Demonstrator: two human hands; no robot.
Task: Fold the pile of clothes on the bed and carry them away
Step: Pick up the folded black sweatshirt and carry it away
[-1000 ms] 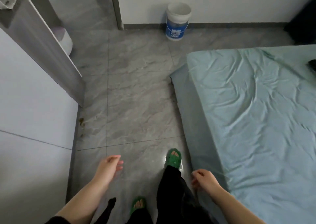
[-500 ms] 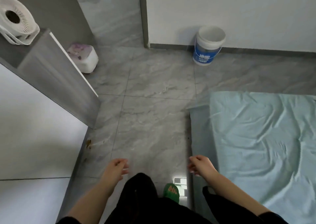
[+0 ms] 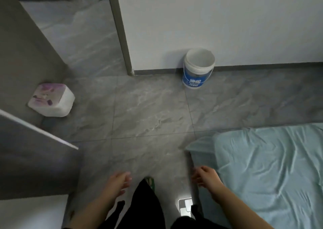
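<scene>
Glossy floor tiles (image 3: 148, 106), wrinkled cloth bedsheet (image 3: 271, 167)

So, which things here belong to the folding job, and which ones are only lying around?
For the job:
- bed, no clothes on the part in view
- left hand and right hand, both holding nothing

Just lying about:
- white bucket by the wall
- white box on the floor

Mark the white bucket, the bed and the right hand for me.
white bucket (image 3: 196, 76), head view, on its blue label
bed (image 3: 271, 167), head view, on the bare green sheet
right hand (image 3: 208, 179), head view, on the back of the hand
</scene>
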